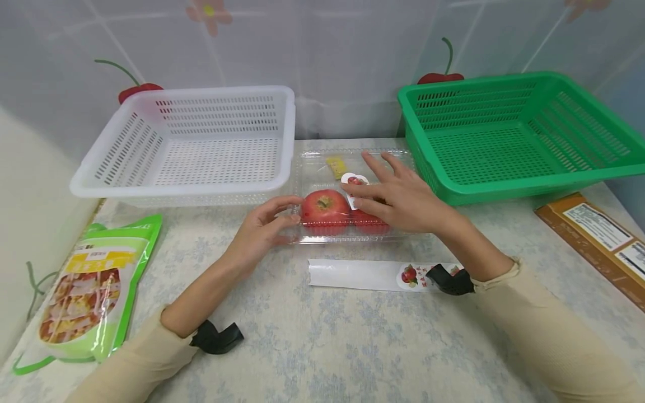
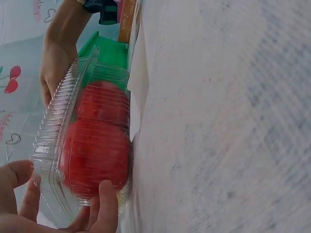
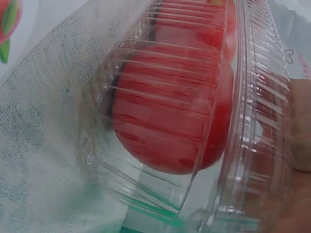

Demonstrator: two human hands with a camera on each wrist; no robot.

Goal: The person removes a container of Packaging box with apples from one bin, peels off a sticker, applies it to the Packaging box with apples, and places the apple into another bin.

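A clear plastic clamshell box [image 1: 322, 238] with its lid down stands mid-table, holding two red tomatoes [image 1: 325, 208] and a small yellow packet [image 1: 336, 167]. My left hand [image 1: 257, 226] grips the box's left end, thumb and fingers bent around its edge; the left wrist view shows fingertips [image 2: 108, 191] against the ribbed side. Over the lid spreads my right hand [image 1: 403, 196], its fingers reaching across a white sticker [image 1: 354, 179] with a red fruit print. In the right wrist view a tomato [image 3: 170, 111] shows through the box wall, and the fingertips are hidden.
A white basket [image 1: 181, 187] stands behind on the left, a green basket [image 1: 504, 187] behind on the right. In front of the box lies a white sticker strip [image 1: 358, 274]. A green food pouch [image 1: 96, 285] is at far left, a brown carton [image 1: 599, 246] at far right.
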